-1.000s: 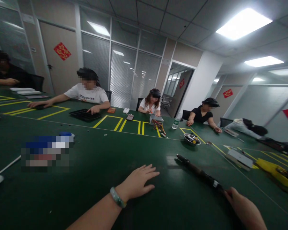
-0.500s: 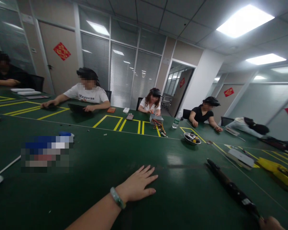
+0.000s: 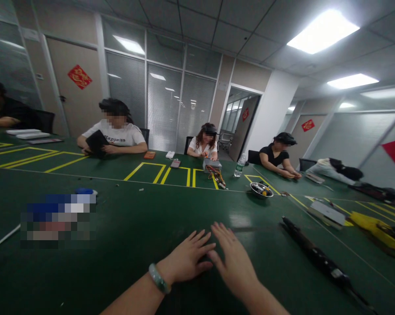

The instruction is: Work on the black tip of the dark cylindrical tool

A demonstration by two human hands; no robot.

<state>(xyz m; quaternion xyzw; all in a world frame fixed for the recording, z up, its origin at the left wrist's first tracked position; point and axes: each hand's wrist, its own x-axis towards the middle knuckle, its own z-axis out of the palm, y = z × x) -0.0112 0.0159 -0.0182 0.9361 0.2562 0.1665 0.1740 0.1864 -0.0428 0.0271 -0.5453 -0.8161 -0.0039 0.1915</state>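
Note:
My left hand [image 3: 186,258], wearing a pale green bangle [image 3: 158,278], rests flat on the dark green table [image 3: 171,210] with its fingers spread. My right hand [image 3: 232,262] is just beside it, fingers apart, and its fingertips are at or just above the tabletop. Neither hand holds anything. To the right, a folded black umbrella [image 3: 315,256] lies diagonally on the table, apart from both hands.
A pixelated blurred object [image 3: 57,218] lies left of my hands. Farther off stand a metal bowl [image 3: 261,190], a water bottle [image 3: 239,166] and a metal box with wires [image 3: 212,165]. Several seated people work along the table; one holds a black tablet-like item [image 3: 97,143].
My right hand has moved left from the umbrella's end to beside my left hand. The umbrella shifted toward the lower right a moment earlier. My left hand has barely moved.

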